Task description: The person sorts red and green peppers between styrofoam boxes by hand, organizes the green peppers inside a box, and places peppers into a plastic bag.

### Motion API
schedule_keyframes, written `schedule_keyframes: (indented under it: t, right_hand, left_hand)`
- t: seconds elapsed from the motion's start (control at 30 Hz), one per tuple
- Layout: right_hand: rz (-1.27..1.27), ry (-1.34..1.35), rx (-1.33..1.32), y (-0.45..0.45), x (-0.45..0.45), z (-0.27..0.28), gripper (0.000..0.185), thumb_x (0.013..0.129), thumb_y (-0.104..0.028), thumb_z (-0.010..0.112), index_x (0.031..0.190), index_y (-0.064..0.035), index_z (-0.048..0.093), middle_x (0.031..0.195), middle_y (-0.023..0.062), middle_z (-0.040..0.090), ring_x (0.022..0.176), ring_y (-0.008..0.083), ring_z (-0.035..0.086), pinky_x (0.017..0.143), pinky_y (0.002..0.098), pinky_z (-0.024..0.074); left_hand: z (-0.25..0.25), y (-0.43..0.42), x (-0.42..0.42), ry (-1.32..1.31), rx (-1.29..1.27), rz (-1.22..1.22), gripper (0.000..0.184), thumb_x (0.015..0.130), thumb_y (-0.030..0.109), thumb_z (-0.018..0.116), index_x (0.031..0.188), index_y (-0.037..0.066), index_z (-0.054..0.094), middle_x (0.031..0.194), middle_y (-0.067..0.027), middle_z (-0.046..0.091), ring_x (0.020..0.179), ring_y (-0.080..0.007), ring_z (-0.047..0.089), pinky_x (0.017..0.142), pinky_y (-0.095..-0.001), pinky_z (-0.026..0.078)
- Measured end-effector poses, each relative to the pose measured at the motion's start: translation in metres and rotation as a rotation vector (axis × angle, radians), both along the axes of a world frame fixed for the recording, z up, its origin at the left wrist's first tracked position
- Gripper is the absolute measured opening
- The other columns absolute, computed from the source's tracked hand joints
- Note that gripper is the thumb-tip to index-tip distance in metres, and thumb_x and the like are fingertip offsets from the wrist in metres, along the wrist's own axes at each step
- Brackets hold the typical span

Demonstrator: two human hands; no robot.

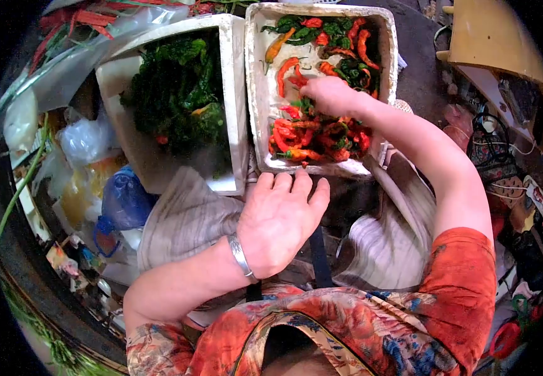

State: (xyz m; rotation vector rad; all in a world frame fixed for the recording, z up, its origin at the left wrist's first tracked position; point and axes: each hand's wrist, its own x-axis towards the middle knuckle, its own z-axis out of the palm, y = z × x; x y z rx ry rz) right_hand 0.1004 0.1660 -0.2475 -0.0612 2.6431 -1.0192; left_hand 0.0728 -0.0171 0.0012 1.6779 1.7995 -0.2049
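The right hand (pixel 329 95) reaches into the white box (pixel 251 88) of peppers, its fingers bent and pointing down at a red pepper (pixel 298 78); whether they grip it or only touch it, I cannot tell. The left hand (pixel 279 216), with a silver bracelet (pixel 241 256) at its wrist, is open and palm down, fingers spread, the fingertips at the near rim of the same box. It holds nothing that shows.

Inside this box, a pile of red peppers (pixel 321 139), mixed with some green, fills the near end. More red and green ones lie at the far end and along the right side, and an orange pepper (pixel 279 47) lies by the far left corner. Between them, part of the pale bottom shows.

Just to the left stands a second white box (pixel 233 94), holding a heap of dark green peppers (pixel 181 81). A blue plastic bag (pixel 125 197) sits beside its near left side.
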Motion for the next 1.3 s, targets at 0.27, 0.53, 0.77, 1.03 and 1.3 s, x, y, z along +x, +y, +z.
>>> schedule_keyframes:
  t: [0.27, 0.53, 0.77, 1.03, 1.3]
  right_hand:
    - [-0.38, -0.23, -0.503, 0.061, 0.008, 0.007, 0.042, 0.082, -0.02, 0.071, 0.119, -0.0005, 0.061, 0.087, 0.0098, 0.067, 0.078, 0.0199, 0.064, 0.073, 0.0308, 0.051]
    - [-0.376, 0.034, 0.12, 0.076, 0.013, -0.009, 0.038, 0.078, -0.015, 0.07, 0.114, -0.0044, 0.063, 0.106, 0.0193, 0.063, 0.101, 0.0377, 0.06, 0.086, 0.0429, 0.0498]
    - [-0.026, 0.058, 0.267, 0.023, 0.006, -0.034, 0.015, 0.082, -0.008, 0.054, 0.095, -0.0039, 0.059, 0.086, 0.0156, 0.06, 0.084, 0.0348, 0.062, 0.071, 0.0449, 0.0494]
    - [-0.011, 0.215, 0.196, 0.015, 0.004, -0.027, 0.015, 0.087, -0.011, 0.049, 0.099, -0.0102, 0.057, 0.087, 0.0118, 0.06, 0.085, 0.0292, 0.062, 0.076, 0.0412, 0.047]
    - [0.132, 0.347, 0.388, -0.006, 0.003, -0.044, 0.01, 0.084, -0.018, 0.054, 0.09, -0.0132, 0.06, 0.088, 0.0076, 0.059, 0.084, 0.0249, 0.061, 0.078, 0.0394, 0.0445]
  left_hand:
    - [0.002, 0.001, -0.002, 0.0, -0.016, -0.017, 0.047, 0.082, 0.015, 0.052, 0.128, 0.008, 0.053, 0.118, -0.0165, 0.057, 0.093, -0.0263, 0.057, 0.081, -0.0372, 0.042]
    - [0.003, 0.003, -0.002, 0.001, -0.03, -0.025, 0.048, 0.083, 0.016, 0.052, 0.13, 0.008, 0.052, 0.118, -0.0164, 0.057, 0.093, -0.0259, 0.057, 0.082, -0.0368, 0.042]
    - [0.001, 0.003, 0.001, 0.021, -0.037, -0.045, 0.048, 0.083, 0.016, 0.053, 0.13, 0.009, 0.054, 0.118, -0.0156, 0.058, 0.093, -0.0251, 0.057, 0.082, -0.0359, 0.043]
    - [0.001, 0.001, -0.004, 0.01, -0.032, -0.038, 0.048, 0.082, 0.016, 0.054, 0.129, 0.009, 0.054, 0.119, -0.0156, 0.057, 0.094, -0.0254, 0.057, 0.083, -0.0361, 0.043]
    - [0.0, 0.0, -0.004, -0.005, -0.01, -0.016, 0.048, 0.08, 0.016, 0.054, 0.128, 0.009, 0.054, 0.115, -0.0139, 0.057, 0.093, -0.0255, 0.057, 0.081, -0.0369, 0.043]
